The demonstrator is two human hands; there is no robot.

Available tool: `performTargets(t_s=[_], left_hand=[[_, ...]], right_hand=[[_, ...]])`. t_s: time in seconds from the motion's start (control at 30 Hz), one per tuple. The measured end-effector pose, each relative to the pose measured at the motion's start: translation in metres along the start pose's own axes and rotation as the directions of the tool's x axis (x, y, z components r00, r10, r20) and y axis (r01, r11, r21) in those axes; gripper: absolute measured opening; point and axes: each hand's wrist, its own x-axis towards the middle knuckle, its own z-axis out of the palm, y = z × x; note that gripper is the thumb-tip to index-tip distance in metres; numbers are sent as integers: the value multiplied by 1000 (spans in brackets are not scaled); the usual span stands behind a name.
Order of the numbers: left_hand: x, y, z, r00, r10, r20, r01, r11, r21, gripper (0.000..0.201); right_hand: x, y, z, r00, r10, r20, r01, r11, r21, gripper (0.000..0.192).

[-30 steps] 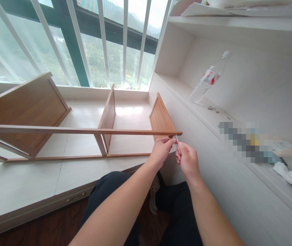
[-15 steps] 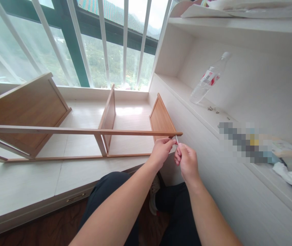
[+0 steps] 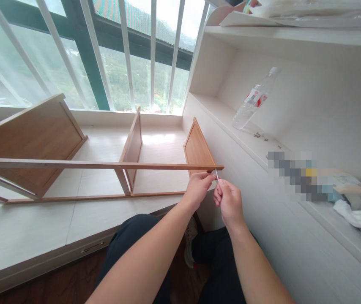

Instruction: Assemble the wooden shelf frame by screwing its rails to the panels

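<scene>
Both hands meet just under the right end of the long top rail [image 3: 104, 164] of a wooden frame [image 3: 129, 143]. The right hand [image 3: 229, 202] is curled narrow, its fingertips pinched on a thin, pale metal pin [image 3: 217, 175] that sticks up and slightly left from the grip toward the rail's end; whether it is a screw or a small key cannot be told, since it is too small and partly hidden. The left hand [image 3: 198, 188] is also curled, thumb and fingers closed near the base of the same pin, just below the rail; whether it grips the pin or only steadies it cannot be made out.

One pin is visible. It is slender, straight and silvery white, and only its upper part shows above the fingers.

One frame lies on its side on the pale window platform [image 3: 25, 236]. It is warm brown with a wood grain, and three upright panels can be counted: a large one at the left [image 3: 31, 139], a narrow one in the middle [image 3: 133, 145], and one at the right [image 3: 198, 147], nearest the hands. Two long rails join them, the top one and a lower one [image 3: 98, 196] resting on the platform.

On the white shelf [image 3: 218, 109] to the right, one clear plastic bottle [image 3: 253, 101] with a red and white label leans against the back wall. A few small bits of hardware [image 3: 261, 136] lie just beside its base, too small to count surely. One white cloth [image 3: 351, 214] lies further along.
</scene>
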Motion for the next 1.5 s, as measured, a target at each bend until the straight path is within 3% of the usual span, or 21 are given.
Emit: performTargets(t_s=[0.33, 0.6, 0.8, 0.97, 1.1, 1.23, 1.37, 1.5], left_hand=[[-2, 1, 1, 1000, -10, 2, 10, 999, -36, 32], [-2, 1, 2, 1000, -3, -5, 3, 998, -61, 33], [-1, 2, 1, 1000, 2, -1, -2, 999, -44, 34], [-2, 4, 1, 1000, 0, -6, -1, 999, -39, 35], [-3, 5, 0, 1000, 4, 5, -4, 1000, -7, 35], [-2, 2, -2, 1000, -17, 20, 17, 1000, 21, 35], [-2, -2, -1, 1000, -23, 4, 23, 995, 94, 34], [-5, -8, 1, 999, -8, 48, -7, 949, 316, 32]], right_hand=[[-2, 1, 3, 999, 36, -2, -35, 993, 116, 44], [-2, -6, 6, 984, 152, 94, -172, 946, 274, 45], [-3, -8, 5, 996, 87, 36, -93, 976, 196, 42], [-8, -8, -1, 993, 94, 72, -106, 977, 186, 43], [-19, 9, -22, 984, 61, 166, -57, 998, -28, 48], [-36, 43, -57, 969, 139, 204, -75, 952, -295, 52], [-47, 78, -85, 968, 219, 120, -168, 927, -335, 59], [-48, 98, -90, 973, 214, 89, -177, 933, -312, 59]])
